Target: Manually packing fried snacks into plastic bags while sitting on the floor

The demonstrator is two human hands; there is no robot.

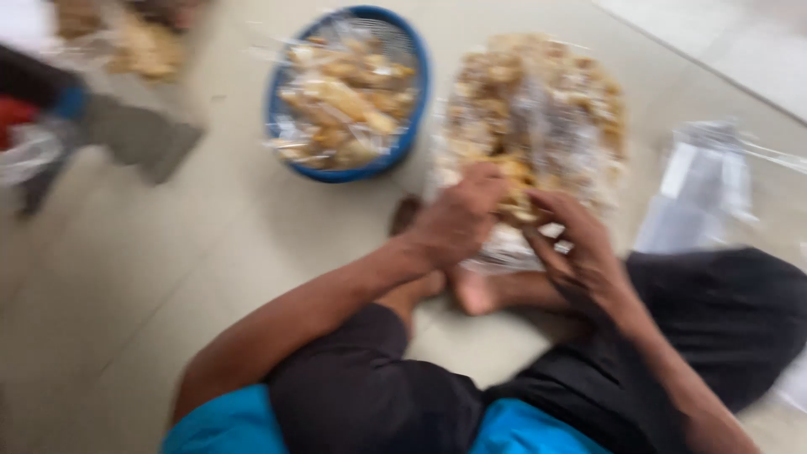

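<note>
The frame is motion-blurred. I sit cross-legged on the floor. My left hand (461,214) reaches into the near edge of a large clear plastic bag (538,118) heaped with golden-brown fried snacks, its fingers curled among the pieces. My right hand (578,240) is beside it at the bag's near edge, fingers bent around a small clear plastic packet; the blur hides what is in it. Both hands are close together, just beyond my bare feet.
A blue round basin (418,92) with filled clear snack packets stands left of the big bag. Empty clear plastic bags (702,181) lie at the right. At the far left are a dark object (139,139) and more snacks (147,46).
</note>
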